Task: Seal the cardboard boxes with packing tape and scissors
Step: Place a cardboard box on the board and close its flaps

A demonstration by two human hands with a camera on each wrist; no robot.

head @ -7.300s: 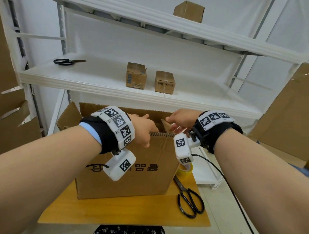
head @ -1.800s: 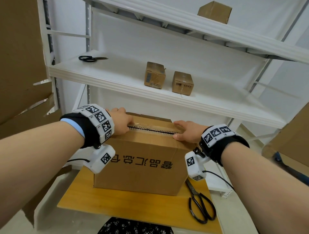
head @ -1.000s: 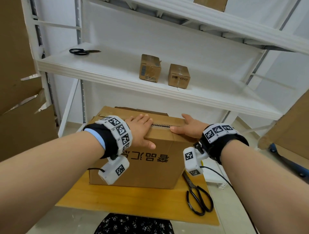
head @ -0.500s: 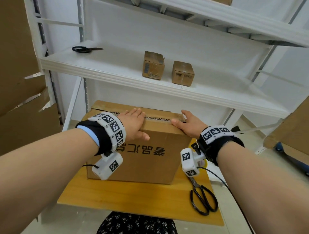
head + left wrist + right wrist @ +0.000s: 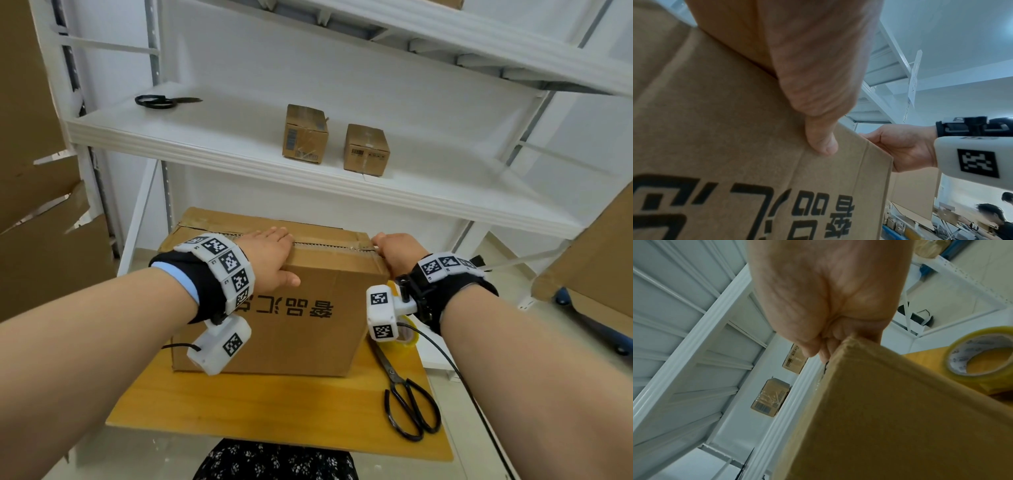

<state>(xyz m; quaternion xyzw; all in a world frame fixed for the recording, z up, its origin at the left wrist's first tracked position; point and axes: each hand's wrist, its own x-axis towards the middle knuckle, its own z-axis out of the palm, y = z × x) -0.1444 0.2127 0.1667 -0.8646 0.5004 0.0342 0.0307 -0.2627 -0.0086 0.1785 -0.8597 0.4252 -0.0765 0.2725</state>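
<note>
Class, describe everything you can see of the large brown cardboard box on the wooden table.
The large brown cardboard box stands upright on the wooden table, black characters printed upside down on its near side. Its top flaps are folded shut, the seam showing no tape. The left hand presses flat on top; the right hand grips the right top corner.

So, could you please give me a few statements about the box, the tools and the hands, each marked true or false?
1. The left hand rests on top of the large cardboard box. True.
2. The right hand holds the roll of tape. False: the tape lies on the wooden table beside the box.
3. Scissors lie on the table right of the box. True.
4. Three small boxes stand on the white shelf. False: two do.
5. A second pair of scissors lies on that shelf. True.
</note>
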